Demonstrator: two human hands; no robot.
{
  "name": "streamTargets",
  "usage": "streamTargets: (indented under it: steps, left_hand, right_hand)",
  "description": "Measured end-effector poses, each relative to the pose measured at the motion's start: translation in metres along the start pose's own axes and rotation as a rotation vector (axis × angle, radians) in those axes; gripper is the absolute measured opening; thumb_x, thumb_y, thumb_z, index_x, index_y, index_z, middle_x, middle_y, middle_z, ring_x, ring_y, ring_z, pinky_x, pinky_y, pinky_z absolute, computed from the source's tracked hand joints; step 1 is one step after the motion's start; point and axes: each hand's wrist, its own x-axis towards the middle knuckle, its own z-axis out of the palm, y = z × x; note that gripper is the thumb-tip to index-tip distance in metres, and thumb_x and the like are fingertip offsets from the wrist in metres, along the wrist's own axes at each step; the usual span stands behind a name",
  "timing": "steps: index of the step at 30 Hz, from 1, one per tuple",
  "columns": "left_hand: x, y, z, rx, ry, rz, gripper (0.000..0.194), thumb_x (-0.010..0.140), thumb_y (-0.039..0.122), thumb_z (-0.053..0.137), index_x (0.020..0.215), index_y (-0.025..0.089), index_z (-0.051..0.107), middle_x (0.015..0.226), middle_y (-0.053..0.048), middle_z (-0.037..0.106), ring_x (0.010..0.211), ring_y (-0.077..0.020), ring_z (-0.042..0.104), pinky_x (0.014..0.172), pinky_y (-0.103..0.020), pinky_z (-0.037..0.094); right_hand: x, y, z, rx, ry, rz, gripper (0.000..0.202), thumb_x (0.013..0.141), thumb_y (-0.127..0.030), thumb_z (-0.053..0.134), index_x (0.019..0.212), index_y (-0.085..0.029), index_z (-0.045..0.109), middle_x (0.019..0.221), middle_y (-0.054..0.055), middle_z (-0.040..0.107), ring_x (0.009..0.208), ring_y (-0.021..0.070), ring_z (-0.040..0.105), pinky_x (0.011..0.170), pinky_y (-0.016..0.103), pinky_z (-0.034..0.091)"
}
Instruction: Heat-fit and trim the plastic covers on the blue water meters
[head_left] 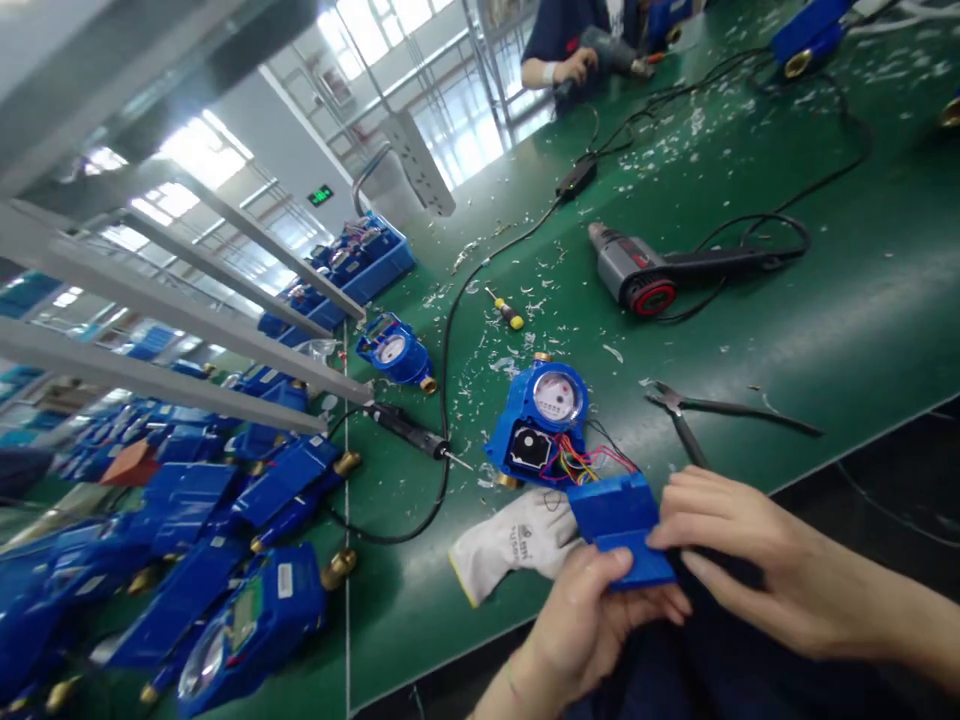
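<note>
My left hand (pixel 589 615) is closed on a blue plastic meter cover (pixel 626 515), its thumb on top and its fingers underneath. The cover has a flap raised at an angle. At its right edge, the fingers of my right hand (pixel 739 555) grip it; the thumb's hold is partly unclear. Just beyond lies a blue water meter (pixel 536 425) with a round white dial, an open compartment and coloured wires leading toward the cover. A white work glove (pixel 514 540) lies beside my left hand. Pliers (pixel 679 405) with spread handles lie beyond my right hand.
A heat gun (pixel 637 270), a small yellow screwdriver (pixel 506 308) and a corded electric screwdriver (pixel 409 430) lie among plastic scraps. Blue meters (pixel 255 620) crowd the left beside metal rails. A blue bin (pixel 386 270) holds more. Across the table, a person's hand (pixel 577 68) holds a tool.
</note>
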Motion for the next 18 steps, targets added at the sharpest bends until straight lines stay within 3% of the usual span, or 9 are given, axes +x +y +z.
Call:
streamTargets:
  steps: [2, 4, 7, 9, 12, 15, 18]
  left_hand:
    - [-0.001, 0.000, 0.001, 0.079, 0.039, 0.014, 0.043, 0.070, 0.048, 0.075, 0.079, 0.006, 0.072, 0.072, -0.011, 0.070, 0.066, -0.0143, 0.065, 0.070, -0.026, 0.051]
    - [-0.003, 0.001, 0.000, 0.142, 0.094, 0.021, 0.044, 0.068, 0.049, 0.075, 0.075, 0.007, 0.070, 0.072, -0.011, 0.069, 0.067, -0.0145, 0.065, 0.071, -0.027, 0.052]
    - [-0.007, 0.000, -0.008, 0.225, 0.164, 0.032, 0.048, 0.066, 0.055, 0.074, 0.076, 0.008, 0.069, 0.075, -0.011, 0.070, 0.067, -0.0154, 0.064, 0.069, -0.029, 0.055]
    - [-0.010, -0.001, -0.014, 0.291, 0.199, 0.047, 0.052, 0.066, 0.059, 0.073, 0.080, 0.009, 0.068, 0.080, -0.013, 0.072, 0.067, -0.0161, 0.065, 0.063, -0.029, 0.055]
    - [-0.020, 0.000, -0.022, 0.353, 0.216, 0.080, 0.052, 0.074, 0.057, 0.070, 0.096, 0.010, 0.068, 0.100, -0.017, 0.073, 0.074, -0.0188, 0.071, 0.063, -0.028, 0.056]
    - [-0.032, 0.005, -0.023, 0.299, 0.201, 0.108, 0.049, 0.081, 0.049, 0.068, 0.112, 0.011, 0.063, 0.111, -0.018, 0.072, 0.085, -0.0223, 0.075, 0.073, -0.030, 0.058]
    - [-0.045, 0.013, -0.020, 0.248, 0.247, 0.192, 0.048, 0.083, 0.045, 0.068, 0.118, 0.013, 0.059, 0.112, -0.017, 0.073, 0.088, -0.0231, 0.075, 0.076, -0.031, 0.059]
  right_hand:
    - [0.005, 0.017, -0.005, 0.037, 0.076, 0.146, 0.020, 0.095, -0.017, 0.043, 0.100, -0.022, 0.061, 0.088, 0.003, 0.062, 0.082, 0.0134, 0.061, 0.072, 0.024, 0.050]
    - [0.020, 0.039, -0.013, -0.066, 0.168, 0.278, 0.018, 0.093, -0.020, 0.048, 0.105, -0.022, 0.061, 0.090, 0.003, 0.063, 0.080, 0.0142, 0.062, 0.071, 0.025, 0.052]
    - [0.064, 0.065, -0.024, -0.245, 0.142, 0.217, 0.042, 0.084, -0.020, 0.052, 0.127, -0.018, 0.056, 0.120, 0.010, 0.060, 0.106, 0.0217, 0.061, 0.095, 0.038, 0.052]
    - [0.103, 0.072, -0.029, -0.252, -0.002, 0.098, 0.058, 0.080, -0.016, 0.049, 0.139, -0.016, 0.048, 0.141, 0.012, 0.048, 0.132, 0.0247, 0.046, 0.114, 0.045, 0.038]
    - [0.163, 0.071, -0.029, -0.179, -0.377, 0.018, 0.070, 0.077, -0.012, 0.046, 0.146, -0.014, 0.042, 0.151, 0.013, 0.039, 0.144, 0.0239, 0.033, 0.120, 0.049, 0.026]
    - [0.213, 0.067, -0.023, -0.143, -0.688, 0.003, 0.064, 0.072, -0.017, 0.058, 0.136, -0.018, 0.057, 0.139, 0.010, 0.055, 0.131, 0.0239, 0.051, 0.112, 0.043, 0.041]
    - [0.245, 0.070, -0.015, -0.130, -0.895, 0.035, 0.061, 0.058, -0.026, 0.076, 0.119, -0.024, 0.070, 0.118, 0.004, 0.067, 0.109, 0.0221, 0.064, 0.095, 0.035, 0.052]
